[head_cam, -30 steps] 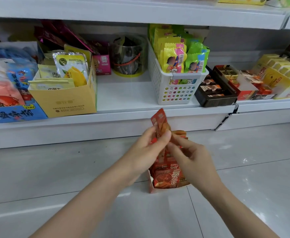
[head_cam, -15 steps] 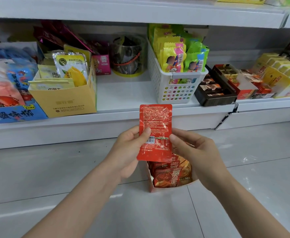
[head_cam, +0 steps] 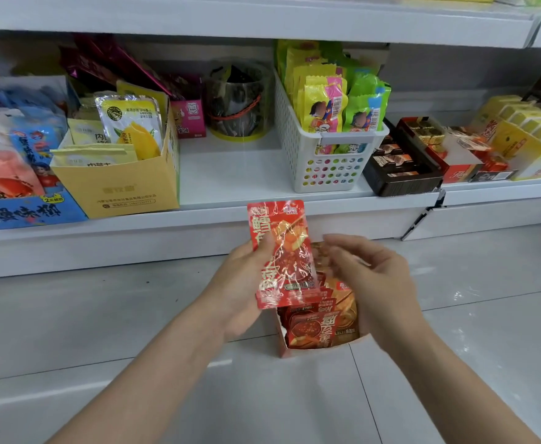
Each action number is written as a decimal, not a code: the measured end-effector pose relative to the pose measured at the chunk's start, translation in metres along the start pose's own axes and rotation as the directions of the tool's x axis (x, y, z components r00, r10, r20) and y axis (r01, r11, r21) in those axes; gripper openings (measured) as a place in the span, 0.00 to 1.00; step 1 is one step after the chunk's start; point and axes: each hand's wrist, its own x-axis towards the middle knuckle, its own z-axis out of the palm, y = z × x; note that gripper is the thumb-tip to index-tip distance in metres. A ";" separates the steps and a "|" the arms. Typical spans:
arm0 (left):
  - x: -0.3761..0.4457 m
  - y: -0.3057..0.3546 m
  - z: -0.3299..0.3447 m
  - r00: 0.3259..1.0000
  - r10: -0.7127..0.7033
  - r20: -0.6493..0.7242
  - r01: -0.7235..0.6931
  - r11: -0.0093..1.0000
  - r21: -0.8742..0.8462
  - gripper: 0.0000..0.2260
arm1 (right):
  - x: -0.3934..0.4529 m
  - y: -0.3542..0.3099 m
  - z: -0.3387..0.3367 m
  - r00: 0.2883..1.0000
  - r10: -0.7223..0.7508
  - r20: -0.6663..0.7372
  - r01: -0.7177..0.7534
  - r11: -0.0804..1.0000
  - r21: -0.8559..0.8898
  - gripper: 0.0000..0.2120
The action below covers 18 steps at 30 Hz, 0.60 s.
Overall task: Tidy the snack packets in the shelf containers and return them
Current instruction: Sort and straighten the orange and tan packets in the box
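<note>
above the floor box (head_cam: 323, 349), my left hand (head_cam: 241, 283) pinches one red packet (head_cam: 282, 254) by its edge; right hand (head_cam: 378, 280) is spread, blurred. with such thin hold i think it can slip and land outside

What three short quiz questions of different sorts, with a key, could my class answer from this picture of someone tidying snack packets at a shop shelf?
1. True or false: the red packet is held by both hands.
2. Multiple choice: the open red box of packets stands
A. on the shelf
B. on the floor below the shelf
C. inside the white basket
3. Fill in: on the shelf, the bare gap lies between the yellow carton and the white ____.

Key
1. False: only the left hand grips it; the right hand is open beside it.
2. B
3. basket
</note>
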 end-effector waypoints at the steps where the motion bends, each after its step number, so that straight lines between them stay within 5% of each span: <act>1: 0.000 0.002 -0.003 1.000 0.002 0.005 -0.002 1.000 0.015 0.14 | 0.004 -0.002 -0.006 0.998 -0.005 -0.060 0.005 1.000 -0.005 0.08; 3: 0.000 0.005 -0.007 0.999 0.013 0.030 -0.015 0.998 0.060 0.15 | 0.011 -0.008 -0.015 0.997 -0.033 -0.072 0.029 0.998 -0.055 0.08; 8: 0.003 0.002 -0.003 0.993 0.059 0.102 -0.087 0.953 0.292 0.19 | 0.018 -0.016 -0.011 0.988 -0.068 0.139 0.083 0.991 -0.106 0.30; 10: 0.003 0.002 -0.001 0.986 0.082 0.147 -0.133 0.913 0.385 0.17 | 0.018 -0.017 -0.008 0.985 -0.025 0.168 0.044 0.993 -0.106 0.27; 14: 0.008 0.009 -0.010 0.985 0.161 0.059 -0.172 0.920 0.351 0.23 | 0.023 -0.011 -0.015 0.999 0.043 -0.014 -0.041 0.996 0.076 0.19; 16: 0.013 0.013 -0.013 0.963 0.264 -0.050 -0.244 0.937 0.251 0.17 | 0.024 -0.005 -0.020 0.998 0.066 -0.001 -0.066 0.991 0.115 0.24; 18: 0.018 0.018 -0.010 0.922 0.369 -0.119 -0.345 0.921 0.180 0.09 | 0.021 0.000 -0.020 0.993 0.072 0.090 -0.069 0.997 -0.033 0.24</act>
